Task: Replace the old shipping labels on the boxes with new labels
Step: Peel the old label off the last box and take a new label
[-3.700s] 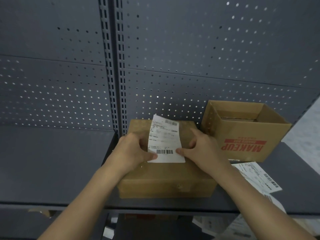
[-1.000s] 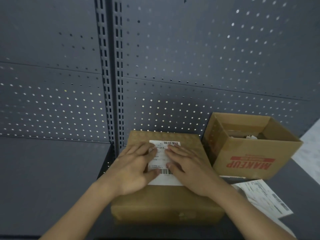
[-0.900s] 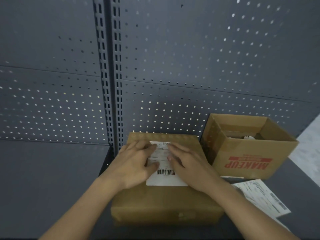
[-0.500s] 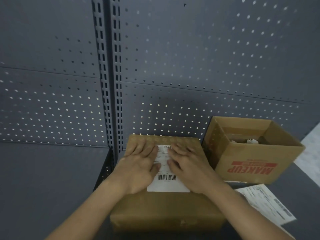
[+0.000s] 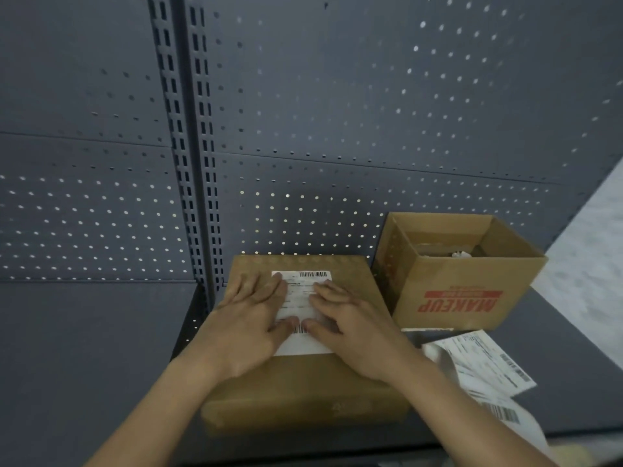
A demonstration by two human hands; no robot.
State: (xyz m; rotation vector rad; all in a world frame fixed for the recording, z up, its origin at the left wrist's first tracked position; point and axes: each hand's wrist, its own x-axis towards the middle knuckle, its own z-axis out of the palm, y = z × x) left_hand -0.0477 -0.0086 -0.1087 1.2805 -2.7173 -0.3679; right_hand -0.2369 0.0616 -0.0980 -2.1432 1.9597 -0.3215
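Left hand (image 5: pixel 251 326), right hand (image 5: pixel 350 328): fingers flat, spread, palms pressing label (image 5: pixel 301 298) on closed box (image 5: pixel 303 385).

Free passage over the shelf (image 5: pixel 84 348) left of the closed cardboard box (image 5: pixel 303 392). Blocked rightward by the open MAKEUP carton (image 5: pixel 465 298) at the back edge; loose label sheets (image 5: pixel 482 362) along the right front edge.
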